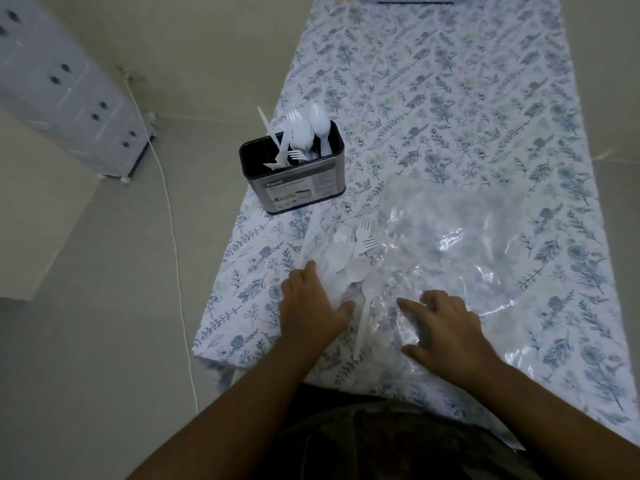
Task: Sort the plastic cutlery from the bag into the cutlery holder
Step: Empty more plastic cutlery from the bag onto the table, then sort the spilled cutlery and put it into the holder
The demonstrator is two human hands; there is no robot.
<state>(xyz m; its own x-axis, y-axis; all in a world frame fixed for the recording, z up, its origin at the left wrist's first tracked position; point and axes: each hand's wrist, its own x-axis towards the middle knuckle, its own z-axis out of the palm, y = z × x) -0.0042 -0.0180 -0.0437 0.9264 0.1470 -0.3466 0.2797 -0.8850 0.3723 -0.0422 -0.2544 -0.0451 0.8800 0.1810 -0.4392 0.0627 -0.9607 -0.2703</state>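
a loose heap of white plastic cutlery (pixel 346 261) lies on the table near its front left corner, spilling from the mouth of a clear plastic bag (pixel 457 244). two forks (pixel 367 237) at the far edge of the heap point their tines away from the person, a few spoon bowls lie just in front of them, and one long spoon (pixel 365 306) stretches toward the person with its handle running between the two hands. the bag lies flat and crinkled to the right of the heap, shiny in patches; what is left inside it is too blurred to tell.

the left hand (pixel 311 306) rests palm down on the left edge of the heap, fingers straight and close together, thumb out to the side near the long spoon; it pinches nothing. the right hand (pixel 446 327) lies on the near part of the bag, fingers spread and lightly bent, pressing on the plastic without closing round it.

further back on the left stands the cutlery holder (pixel 298 178), a dark metal box with a printed label on its front, close to the table's left edge. white forks, spoons and a knife stand in it, handles down, leaning at different angles.

the table wears a white cloth (pixel 450 98) printed with blue-grey leaves and flowers. left of it, on the pale floor, a white cord (pixel 173 237) runs past a pale drawer unit (pixel 69 98) with dark round knobs.
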